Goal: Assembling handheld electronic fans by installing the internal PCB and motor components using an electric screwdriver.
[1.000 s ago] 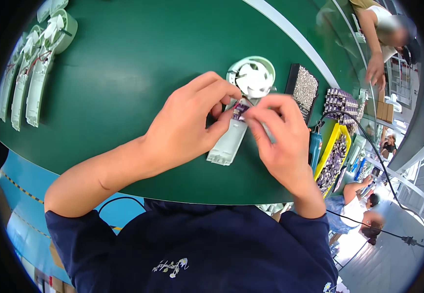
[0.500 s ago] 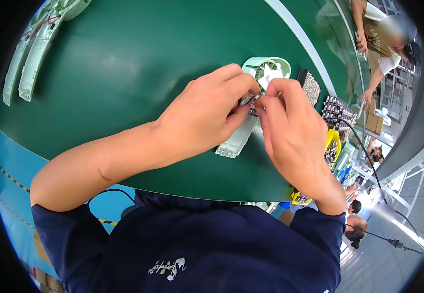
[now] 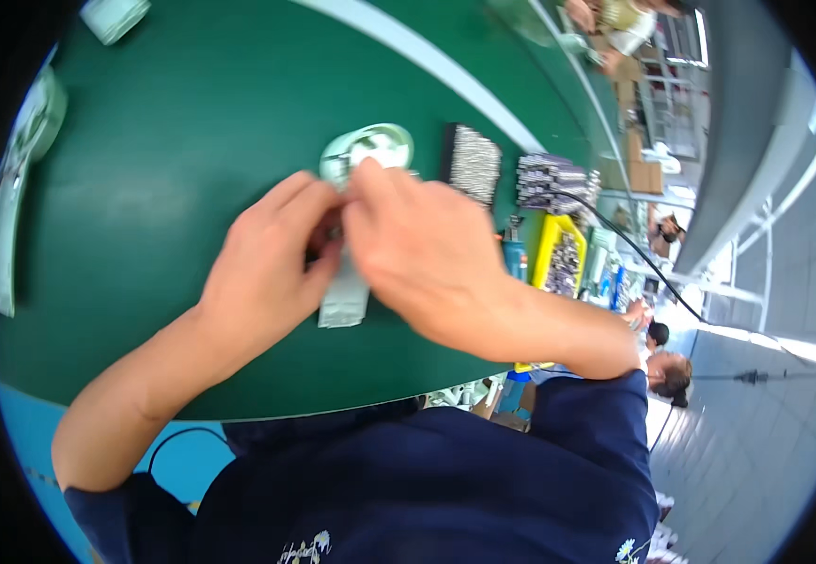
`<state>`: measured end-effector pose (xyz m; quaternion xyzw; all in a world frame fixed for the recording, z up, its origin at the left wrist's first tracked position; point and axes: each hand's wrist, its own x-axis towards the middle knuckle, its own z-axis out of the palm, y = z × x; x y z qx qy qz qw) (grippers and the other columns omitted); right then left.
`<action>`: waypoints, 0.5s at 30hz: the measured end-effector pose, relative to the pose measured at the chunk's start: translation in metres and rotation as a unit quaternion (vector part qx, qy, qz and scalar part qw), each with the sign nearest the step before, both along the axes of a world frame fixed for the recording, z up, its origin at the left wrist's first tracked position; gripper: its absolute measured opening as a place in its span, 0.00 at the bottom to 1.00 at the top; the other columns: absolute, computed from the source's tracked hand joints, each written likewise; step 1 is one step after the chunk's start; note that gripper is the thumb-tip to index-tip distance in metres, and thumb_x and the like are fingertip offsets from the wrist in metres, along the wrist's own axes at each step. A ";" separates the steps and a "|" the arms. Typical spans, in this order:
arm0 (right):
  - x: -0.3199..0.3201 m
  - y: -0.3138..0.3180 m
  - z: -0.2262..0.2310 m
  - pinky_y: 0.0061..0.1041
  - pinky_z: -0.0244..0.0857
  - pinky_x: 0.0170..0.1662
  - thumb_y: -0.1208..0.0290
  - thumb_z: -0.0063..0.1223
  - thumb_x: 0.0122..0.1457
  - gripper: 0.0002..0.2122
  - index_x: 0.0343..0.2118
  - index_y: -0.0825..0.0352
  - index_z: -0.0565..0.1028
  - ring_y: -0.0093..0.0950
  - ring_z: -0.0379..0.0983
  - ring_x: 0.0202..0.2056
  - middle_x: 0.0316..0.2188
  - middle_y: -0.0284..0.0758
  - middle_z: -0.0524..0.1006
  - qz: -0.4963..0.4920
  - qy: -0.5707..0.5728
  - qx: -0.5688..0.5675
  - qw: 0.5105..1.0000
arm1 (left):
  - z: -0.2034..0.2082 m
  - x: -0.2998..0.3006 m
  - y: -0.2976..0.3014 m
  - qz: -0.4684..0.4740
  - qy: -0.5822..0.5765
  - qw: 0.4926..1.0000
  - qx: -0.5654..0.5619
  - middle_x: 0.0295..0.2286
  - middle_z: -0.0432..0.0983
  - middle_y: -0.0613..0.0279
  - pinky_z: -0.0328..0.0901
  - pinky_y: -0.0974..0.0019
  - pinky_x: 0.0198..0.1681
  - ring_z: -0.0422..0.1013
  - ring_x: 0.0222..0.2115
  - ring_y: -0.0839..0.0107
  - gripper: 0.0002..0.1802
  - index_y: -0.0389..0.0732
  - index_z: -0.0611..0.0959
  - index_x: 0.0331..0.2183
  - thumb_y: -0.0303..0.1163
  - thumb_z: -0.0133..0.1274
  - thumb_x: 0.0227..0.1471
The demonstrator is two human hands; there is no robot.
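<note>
A pale green fan shell lies on the green table, with its round housing (image 3: 334, 155) at the far end and its straight handle (image 3: 344, 308) toward me. White blades, blurred, show inside the ring. My left hand (image 3: 272, 246) is at the shell's left side, thumb and fingers curled in at the neck. From the right, my right hand (image 3: 431, 249) bends over the same spot, its fingertips drawn together close to the left ones. Whatever the fingertips pinch is hidden behind the hands and smeared by motion.
Right of the shell are a dark box of small metal pieces (image 3: 475, 164), stacked circuit boards (image 3: 549, 179), a teal screwdriver-like tool (image 3: 515, 259) and a yellow bin (image 3: 547, 252). More pale green shells (image 3: 6, 240) lie far left. A co-worker's hands (image 3: 605, 58) show beyond a clear barrier.
The view has swung, so table and hands appear further left. My right hand has come over the shell's neck, covering the wires and small parts that showed between my fingertips.
</note>
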<state>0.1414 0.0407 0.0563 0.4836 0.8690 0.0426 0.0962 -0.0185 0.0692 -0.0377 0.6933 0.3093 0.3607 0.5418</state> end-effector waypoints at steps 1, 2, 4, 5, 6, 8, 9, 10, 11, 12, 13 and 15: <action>0.003 -0.003 -0.003 0.28 0.68 0.29 0.74 0.58 0.45 0.06 0.27 0.67 0.75 0.28 0.73 0.32 0.32 0.34 0.68 0.009 -0.001 0.031 0.999 | 0.002 0.003 -0.001 -0.013 -0.012 1.000 0.012 0.32 0.73 0.53 0.71 0.58 0.33 0.74 0.29 0.57 0.15 0.34 0.78 0.39 0.16 0.59 0.46; 0.003 -0.005 -0.005 0.27 0.67 0.28 0.74 0.58 0.44 0.07 0.28 0.68 0.75 0.27 0.73 0.32 0.32 0.34 0.68 0.006 -0.001 0.040 0.999 | 0.002 0.004 -0.001 -0.008 -0.010 1.000 0.008 0.32 0.72 0.53 0.71 0.60 0.33 0.74 0.28 0.58 0.16 0.34 0.79 0.40 0.15 0.59 0.46; 0.006 -0.011 -0.005 0.26 0.66 0.28 0.74 0.59 0.43 0.08 0.28 0.68 0.76 0.26 0.73 0.32 0.32 0.34 0.68 -0.009 -0.007 0.065 0.998 | 0.005 0.006 0.000 -0.012 -0.001 1.000 0.001 0.33 0.72 0.55 0.72 0.63 0.33 0.74 0.27 0.63 0.17 0.33 0.78 0.41 0.14 0.59 0.47; 0.007 -0.011 -0.007 0.27 0.67 0.29 0.74 0.60 0.45 0.08 0.29 0.67 0.76 0.27 0.73 0.32 0.33 0.34 0.69 -0.009 0.012 0.057 0.998 | 0.007 0.004 0.000 -0.021 -0.002 1.000 0.019 0.33 0.72 0.55 0.72 0.63 0.33 0.74 0.27 0.63 0.17 0.33 0.78 0.41 0.14 0.59 0.47; 0.010 -0.013 -0.007 0.28 0.68 0.29 0.74 0.61 0.47 0.07 0.29 0.67 0.76 0.28 0.74 0.31 0.34 0.34 0.70 -0.009 0.032 0.048 0.998 | 0.009 0.003 0.000 -0.027 0.016 0.999 0.005 0.34 0.73 0.55 0.72 0.63 0.33 0.74 0.27 0.64 0.17 0.33 0.78 0.42 0.14 0.59 0.48; 0.020 -0.016 -0.012 0.29 0.69 0.30 0.74 0.62 0.50 0.07 0.32 0.66 0.77 0.29 0.76 0.32 0.35 0.33 0.70 -0.054 0.140 0.036 0.988 | 0.021 -0.006 0.000 -0.034 0.069 0.997 -0.028 0.38 0.74 0.57 0.72 0.63 0.33 0.75 0.28 0.67 0.20 0.35 0.78 0.45 0.14 0.60 0.49; 0.024 -0.017 -0.013 0.30 0.70 0.30 0.74 0.63 0.54 0.06 0.34 0.64 0.78 0.30 0.77 0.32 0.36 0.32 0.71 -0.092 0.245 0.005 0.965 | 0.031 -0.008 0.004 -0.037 0.074 0.996 -0.013 0.38 0.74 0.57 0.72 0.63 0.33 0.75 0.28 0.67 0.20 0.35 0.78 0.45 0.14 0.60 0.49; 0.029 -0.025 -0.011 0.31 0.73 0.32 0.73 0.63 0.59 0.10 0.43 0.60 0.79 0.33 0.79 0.33 0.43 0.30 0.76 -0.112 0.312 -0.028 0.943 | 0.038 -0.011 0.005 -0.044 0.096 0.993 -0.046 0.37 0.74 0.57 0.72 0.64 0.32 0.75 0.27 0.67 0.20 0.35 0.78 0.46 0.13 0.59 0.49; 0.031 -0.029 -0.012 0.31 0.73 0.32 0.73 0.63 0.59 0.10 0.43 0.60 0.79 0.33 0.79 0.33 0.43 0.30 0.76 -0.108 0.321 -0.022 0.941 | 0.042 -0.012 0.006 -0.050 0.118 0.988 -0.081 0.37 0.74 0.57 0.72 0.64 0.32 0.75 0.26 0.67 0.21 0.36 0.78 0.47 0.13 0.58 0.50; 0.032 -0.033 -0.015 0.31 0.74 0.33 0.75 0.63 0.58 0.14 0.47 0.60 0.78 0.33 0.79 0.34 0.46 0.31 0.77 -0.105 0.362 -0.025 0.926 | 0.043 -0.012 0.008 -0.046 0.128 0.988 -0.076 0.37 0.74 0.57 0.72 0.64 0.32 0.75 0.26 0.67 0.21 0.36 0.78 0.47 0.13 0.58 0.50; 0.029 -0.037 -0.019 0.30 0.75 0.34 0.76 0.62 0.58 0.17 0.51 0.60 0.77 0.34 0.80 0.34 0.50 0.32 0.77 -0.103 0.404 -0.031 0.908 | 0.043 -0.014 0.009 -0.014 0.114 0.992 -0.048 0.36 0.76 0.57 0.73 0.66 0.33 0.76 0.27 0.69 0.21 0.36 0.78 0.47 0.13 0.59 0.50; 0.022 -0.036 -0.024 0.29 0.75 0.34 0.79 0.61 0.58 0.20 0.55 0.61 0.76 0.33 0.81 0.33 0.53 0.36 0.78 -0.118 0.470 -0.072 0.872 | 0.043 -0.011 0.014 0.024 0.116 0.993 -0.021 0.35 0.77 0.57 0.74 0.68 0.34 0.78 0.28 0.70 0.21 0.36 0.79 0.47 0.13 0.59 0.51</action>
